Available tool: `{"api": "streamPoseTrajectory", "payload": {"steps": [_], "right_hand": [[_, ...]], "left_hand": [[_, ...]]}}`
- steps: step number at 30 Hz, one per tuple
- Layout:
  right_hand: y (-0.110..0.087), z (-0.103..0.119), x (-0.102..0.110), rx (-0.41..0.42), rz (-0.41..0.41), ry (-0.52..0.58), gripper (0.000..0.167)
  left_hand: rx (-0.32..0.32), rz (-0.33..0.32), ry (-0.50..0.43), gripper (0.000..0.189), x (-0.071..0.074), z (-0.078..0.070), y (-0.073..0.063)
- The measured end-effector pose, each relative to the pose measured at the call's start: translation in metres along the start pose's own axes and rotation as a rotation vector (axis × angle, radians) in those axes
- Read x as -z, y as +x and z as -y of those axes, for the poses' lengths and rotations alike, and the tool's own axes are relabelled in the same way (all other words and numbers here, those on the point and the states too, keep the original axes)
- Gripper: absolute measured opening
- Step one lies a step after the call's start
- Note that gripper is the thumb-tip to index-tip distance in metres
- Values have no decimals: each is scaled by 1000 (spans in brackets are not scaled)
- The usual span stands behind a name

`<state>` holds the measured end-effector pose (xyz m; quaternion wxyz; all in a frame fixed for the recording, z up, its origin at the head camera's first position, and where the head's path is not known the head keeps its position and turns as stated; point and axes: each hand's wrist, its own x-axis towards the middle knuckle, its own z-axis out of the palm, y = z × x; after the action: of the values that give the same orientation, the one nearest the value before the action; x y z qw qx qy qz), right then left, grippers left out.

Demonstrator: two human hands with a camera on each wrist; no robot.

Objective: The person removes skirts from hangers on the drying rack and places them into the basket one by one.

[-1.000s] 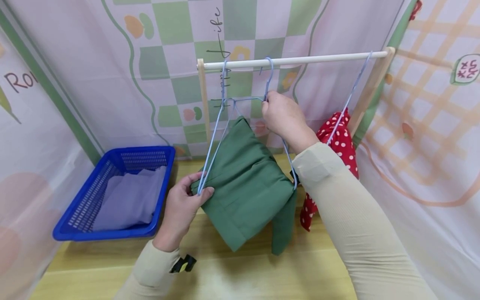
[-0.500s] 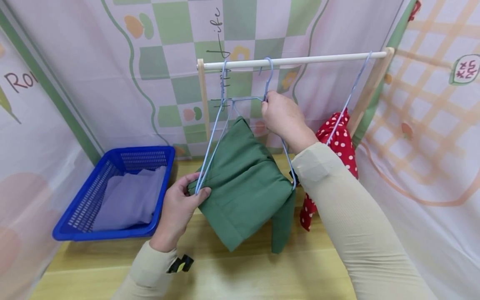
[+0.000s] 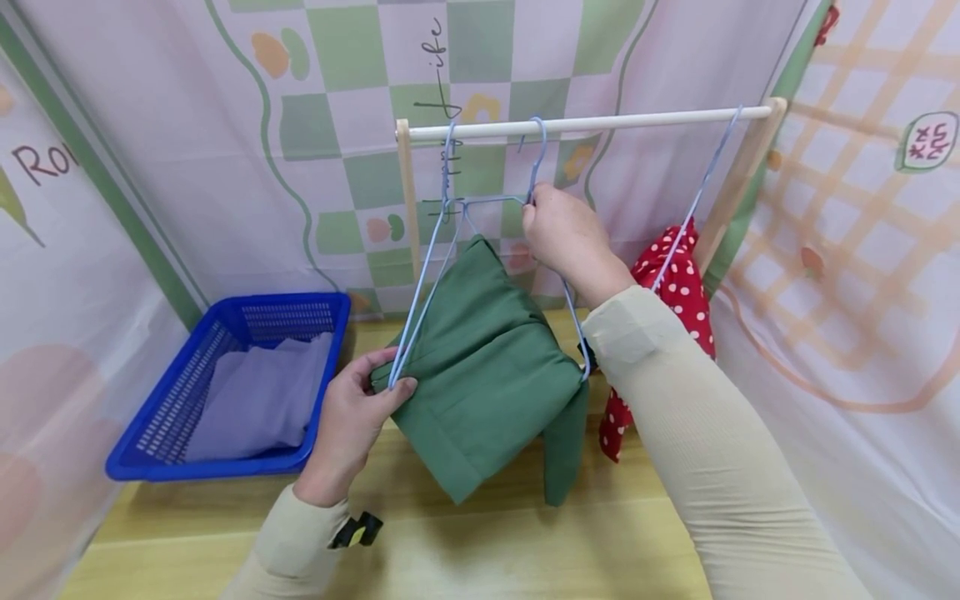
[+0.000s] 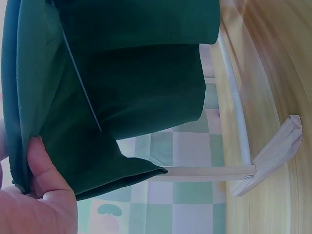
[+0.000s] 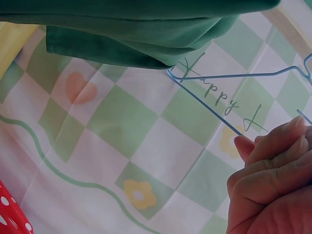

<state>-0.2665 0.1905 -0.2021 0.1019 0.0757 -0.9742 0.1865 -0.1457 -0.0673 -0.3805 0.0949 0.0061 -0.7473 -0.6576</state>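
A green garment with a sleeve-like part dangling at its right hangs tilted among blue wire hangers under the rail. My left hand pinches its left edge between thumb and fingers, right where the wires of a hanger converge. In the left wrist view the thumb lies on the green cloth. My right hand grips a second blue hanger at the base of its hook, which is over the rail. Curled fingers of the right hand show beside the wire in the right wrist view.
A white rail on wooden posts spans the back. At its right end a red polka-dot garment hangs from another hanger. On the left a blue basket holds lilac cloth, standing on the wooden table.
My left hand has shifted slightly left and down, drawing the garment's left edge and the hanger wires with it. The right hand stays in place at the hook.
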Motion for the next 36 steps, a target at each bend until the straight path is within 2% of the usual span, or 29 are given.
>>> {"api": "streamPoseTrajectory", "payload": {"steps": [15, 30, 36], "right_hand": [[0, 0, -1, -4, 9, 5, 36], [0, 1, 0, -3, 5, 3, 36], [-1, 2, 0, -12, 15, 8, 37]], "left_hand": [[13, 14, 18, 41, 5, 2, -3], [-1, 14, 43, 41, 9, 5, -4], [-7, 28, 10, 42, 12, 3, -5]]}}
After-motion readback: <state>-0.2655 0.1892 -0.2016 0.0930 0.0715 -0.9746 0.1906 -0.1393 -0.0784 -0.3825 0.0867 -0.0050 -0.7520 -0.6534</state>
